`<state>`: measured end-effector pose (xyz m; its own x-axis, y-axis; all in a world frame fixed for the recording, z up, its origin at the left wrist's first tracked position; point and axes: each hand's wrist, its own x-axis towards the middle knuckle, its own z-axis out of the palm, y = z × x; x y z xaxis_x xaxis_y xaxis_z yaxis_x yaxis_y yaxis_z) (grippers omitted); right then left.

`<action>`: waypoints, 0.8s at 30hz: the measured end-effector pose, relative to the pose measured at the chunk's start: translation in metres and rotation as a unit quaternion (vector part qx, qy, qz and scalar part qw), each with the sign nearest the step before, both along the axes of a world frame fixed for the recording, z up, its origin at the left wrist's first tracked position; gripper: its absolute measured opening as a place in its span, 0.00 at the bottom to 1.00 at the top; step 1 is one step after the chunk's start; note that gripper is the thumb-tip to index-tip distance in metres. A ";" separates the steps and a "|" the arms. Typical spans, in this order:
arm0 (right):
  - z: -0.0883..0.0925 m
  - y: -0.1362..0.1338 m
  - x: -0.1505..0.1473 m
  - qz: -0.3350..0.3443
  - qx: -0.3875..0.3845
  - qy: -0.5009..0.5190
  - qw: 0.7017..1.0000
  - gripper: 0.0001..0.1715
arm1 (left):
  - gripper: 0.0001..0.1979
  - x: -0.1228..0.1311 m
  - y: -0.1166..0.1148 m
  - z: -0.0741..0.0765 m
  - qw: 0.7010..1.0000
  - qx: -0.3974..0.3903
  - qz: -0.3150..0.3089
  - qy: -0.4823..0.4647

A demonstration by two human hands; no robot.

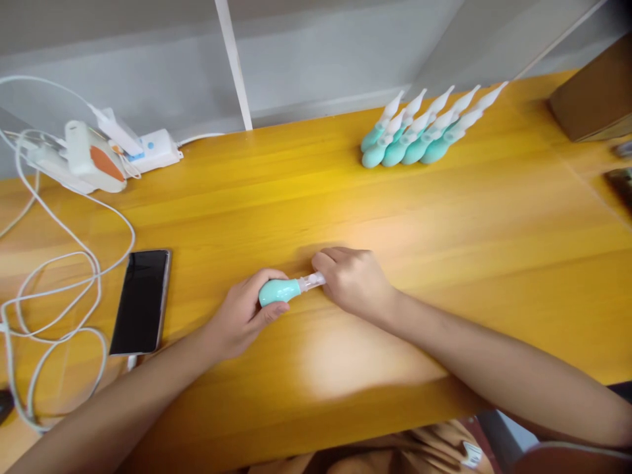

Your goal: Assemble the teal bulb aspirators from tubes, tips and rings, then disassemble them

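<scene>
A teal squeeze bulb (279,291) with a clear tube-like neck (311,282) is held between my two hands above the wooden table. My left hand (247,309) grips the round bulb, thumb on its near side and fingers on its far side. Closed around the far end of the clear neck is my right hand (353,280), which hides the tip. Several similar teal bulbs (412,148) with whitish pointed tips stand close together at the back of the table, right of the middle.
A black phone (141,303) lies at the left among looped white cables (64,342). Behind it are a white power strip (157,150) and a white and orange charger (93,158). A brown box (595,92) sits at the back right.
</scene>
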<state>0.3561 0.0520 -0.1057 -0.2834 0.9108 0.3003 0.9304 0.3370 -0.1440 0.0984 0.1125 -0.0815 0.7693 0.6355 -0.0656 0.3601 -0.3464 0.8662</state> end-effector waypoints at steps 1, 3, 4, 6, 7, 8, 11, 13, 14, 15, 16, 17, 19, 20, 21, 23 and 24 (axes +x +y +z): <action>0.000 -0.001 0.000 0.003 0.015 -0.003 1.000 0.12 | 0.24 0.000 0.000 0.000 1.000 -0.007 0.002 -0.002; 0.001 -0.001 -0.001 0.001 0.031 -0.011 0.999 0.13 | 0.24 0.000 0.000 -0.002 1.000 -0.026 0.008 -0.005; 0.002 -0.002 -0.002 -0.002 0.032 -0.015 0.999 0.14 | 0.25 0.000 0.000 -0.002 0.999 -0.037 0.010 -0.007; 0.002 -0.003 -0.003 -0.005 0.030 -0.021 0.999 0.15 | 0.25 0.000 -0.001 -0.003 0.998 -0.057 0.012 -0.007; 0.002 -0.003 -0.003 -0.004 0.028 -0.023 0.999 0.15 | 0.25 0.000 -0.001 -0.003 0.998 -0.062 0.013 -0.006; 0.001 -0.003 -0.004 -0.002 0.027 -0.022 0.999 0.15 | 0.24 0.000 -0.001 -0.003 0.998 -0.065 0.013 -0.003; -0.002 -0.004 -0.004 0.001 0.031 -0.013 0.999 0.14 | 0.20 0.001 -0.002 -0.002 0.998 -0.062 0.011 -0.004; -0.004 -0.005 -0.004 0.005 0.023 -0.004 1.000 0.14 | 0.17 0.002 -0.003 -0.001 0.998 -0.060 0.008 -0.006; -0.005 -0.005 -0.004 0.008 0.014 -0.001 1.000 0.13 | 0.17 0.003 -0.002 -0.001 0.998 -0.058 0.007 -0.006; -0.006 -0.005 -0.004 0.011 0.003 0.002 1.000 0.14 | 0.16 0.003 -0.002 0.000 0.998 -0.055 0.006 -0.004; -0.006 -0.005 -0.004 0.014 -0.009 0.004 1.000 0.14 | 0.16 0.003 -0.002 0.000 0.999 -0.051 0.003 -0.001; -0.006 -0.005 -0.004 0.016 -0.018 0.005 1.000 0.14 | 0.16 0.004 -0.001 0.000 0.999 -0.048 -0.001 0.001; -0.006 -0.005 -0.003 0.018 -0.025 0.005 1.000 0.14 | 0.16 0.004 -0.001 0.001 0.999 -0.041 -0.014 0.006; -0.006 -0.005 -0.002 0.019 -0.023 0.005 1.000 0.14 | 0.16 0.004 0.000 0.001 0.999 -0.038 -0.021 0.009; -0.006 -0.005 -0.002 0.020 -0.019 0.004 1.000 0.14 | 0.16 0.003 0.000 0.000 0.999 -0.035 -0.029 0.013; -0.005 -0.005 -0.001 0.024 -0.008 0.003 1.000 0.13 | 0.17 0.003 0.000 0.000 0.999 -0.025 -0.041 0.018; -0.005 -0.005 -0.001 0.028 -0.007 0.002 1.000 0.14 | 0.18 0.002 0.000 -0.001 0.999 -0.017 -0.046 0.021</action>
<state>0.3555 0.0471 -0.1107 -0.3321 0.8978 0.2892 0.9100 0.3856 -0.1522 0.1008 0.1129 -0.0821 0.8200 0.5596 -0.1206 0.3654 -0.3495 0.8627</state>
